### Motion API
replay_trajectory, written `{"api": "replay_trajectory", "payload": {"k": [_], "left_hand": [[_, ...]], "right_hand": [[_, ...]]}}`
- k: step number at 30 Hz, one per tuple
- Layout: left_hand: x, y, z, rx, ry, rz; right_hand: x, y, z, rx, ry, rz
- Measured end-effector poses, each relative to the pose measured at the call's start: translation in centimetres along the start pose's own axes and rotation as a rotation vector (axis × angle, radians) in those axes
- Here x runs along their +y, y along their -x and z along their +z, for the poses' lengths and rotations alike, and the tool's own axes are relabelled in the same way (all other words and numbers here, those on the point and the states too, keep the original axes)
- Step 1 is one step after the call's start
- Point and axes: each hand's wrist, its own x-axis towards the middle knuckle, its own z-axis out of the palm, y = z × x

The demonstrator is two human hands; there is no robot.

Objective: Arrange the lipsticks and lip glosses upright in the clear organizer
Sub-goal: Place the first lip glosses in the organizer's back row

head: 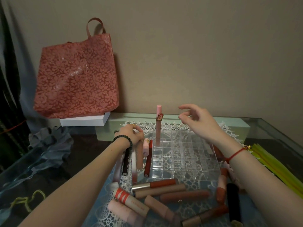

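The clear organizer (185, 173) sits on a lace mat in the middle of the table. One tall pink lip gloss (158, 128) with a small unicorn charm stands upright in its back left cell. My right hand (199, 122) hovers above the organizer's back row, fingers loosely spread, holding nothing. My left hand (132, 134) is down at the organizer's left side, fingers curled round the top of a beige tube (139, 158) among several tubes lying there. Many more lipsticks (157, 193) lie loose in front and to the right (221, 187).
A red floral bag (77, 76) leans on the wall at the back left, over a white box (85, 121). Crumpled blue-grey plastic (47, 149) lies at the left. Yellow-green sticks (277, 163) lie at the right edge. A pale green ledge (229, 125) runs behind the mat.
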Motion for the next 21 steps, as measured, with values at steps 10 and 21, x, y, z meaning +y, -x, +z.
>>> {"api": "replay_trajectory", "payload": {"k": [10, 21], "left_hand": [[0.4, 2.0, -4.3, 0.150, 0.554, 0.274], [4.8, 6.7, -8.7, 0.294, 0.771, 0.524]], "right_hand": [[-2.1, 0.9, -0.2, 0.046, -0.035, -0.073], [-6.9, 2.6, -0.2, 0.091, -0.089, -0.198]]}}
